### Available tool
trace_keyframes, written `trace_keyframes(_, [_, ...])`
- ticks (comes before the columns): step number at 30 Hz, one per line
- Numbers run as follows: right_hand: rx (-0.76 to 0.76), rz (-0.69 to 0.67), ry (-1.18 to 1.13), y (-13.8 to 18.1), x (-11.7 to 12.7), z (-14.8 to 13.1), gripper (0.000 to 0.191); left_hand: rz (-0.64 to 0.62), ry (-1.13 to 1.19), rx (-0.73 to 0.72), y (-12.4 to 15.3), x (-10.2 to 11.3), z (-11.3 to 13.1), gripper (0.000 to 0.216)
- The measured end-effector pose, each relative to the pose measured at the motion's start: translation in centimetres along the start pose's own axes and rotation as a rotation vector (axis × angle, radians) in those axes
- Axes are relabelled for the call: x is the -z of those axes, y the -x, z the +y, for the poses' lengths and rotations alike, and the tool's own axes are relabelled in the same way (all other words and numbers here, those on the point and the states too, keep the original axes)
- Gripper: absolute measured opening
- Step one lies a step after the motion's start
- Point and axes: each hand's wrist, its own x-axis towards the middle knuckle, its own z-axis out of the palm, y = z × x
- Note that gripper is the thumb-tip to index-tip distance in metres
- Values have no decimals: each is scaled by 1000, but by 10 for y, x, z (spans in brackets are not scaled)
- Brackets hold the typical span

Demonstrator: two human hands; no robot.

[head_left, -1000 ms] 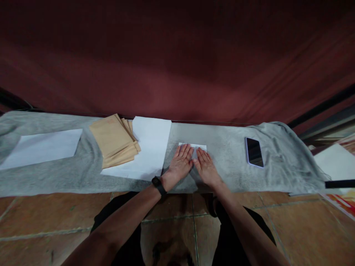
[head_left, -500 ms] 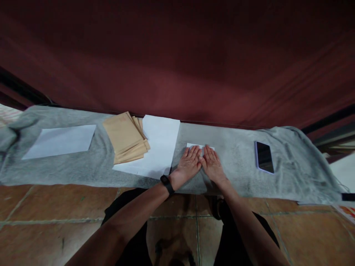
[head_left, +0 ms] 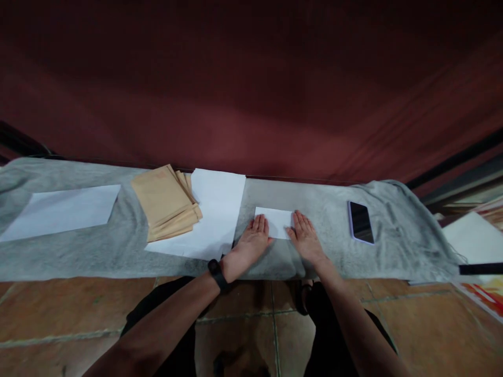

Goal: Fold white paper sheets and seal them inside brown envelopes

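Note:
A small folded white paper point(head_left: 277, 222) lies on the grey cloth point(head_left: 330, 251) in front of me. My left hand point(head_left: 251, 242) rests flat with fingers stretched out on the paper's left edge; a black band sits on that wrist. My right hand point(head_left: 306, 240) lies flat and open on the paper's right edge. Neither hand grips anything.
Left of my hands lies a large white sheet point(head_left: 214, 212) with a stack of tan envelopes point(head_left: 165, 201) on it. Another white sheet point(head_left: 61, 212) lies far left. A phone point(head_left: 360, 222) rests on the cloth at right. Dark red curtain behind; tiled floor below.
My hands, which lay side by side over the middle of the folded paper, have slid apart to its left and right edges, uncovering its centre.

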Motion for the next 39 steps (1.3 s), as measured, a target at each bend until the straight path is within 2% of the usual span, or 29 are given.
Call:
trace_keyframes(3, [4, -34, -42, 1, 6, 5, 62, -17, 15, -28, -1, -4, -7, 54])
trace_keyframes(7, [15, -85, -99, 2, 18, 5, 64, -9, 81, -45, -2, -1, -15, 61])
trace_keyframes(9, [67, -120, -126, 2, 26, 2, 68, -7, 95, -68, -3, 9, -18, 57])
trace_keyframes(11, [137, -153, -155, 1, 35, -2, 67, -4, 130, -83, -5, 24, -23, 43])
trace_keyframes(14, [158, -146, -234, -4, 47, -7, 45, 53, 279, -26, -8, 45, -29, 25])
trace_keyframes(17, [47, -73, -390, -9, 55, -10, 35, 146, 531, 128, -13, 55, -33, 19])
trace_keyframes(22, [-235, 37, -643, -17, 53, -14, 42, 338, 1152, 362, -24, 46, -34, 24])
trace_keyframes(24, [-328, 73, -697, -19, 48, -17, 43, 319, 1321, 413, -27, 39, -33, 26])
trace_keyframes(26, [-384, 99, -694, -21, 42, -19, 41, 229, 1395, 463, -28, 32, -31, 29])
trace_keyframes(31, [-399, 114, -502, -26, 33, -18, 32, 36, 1284, 588, -23, 22, -23, 35])
trace_keyframes(35, [-415, 89, -267, -27, 25, -16, 28, 41, 1012, 551, -20, 20, -16, 52])
trace_keyframes(39, [-370, 69, -148, -26, 17, -18, 33, 62, 716, 488, -17, 25, -12, 58])
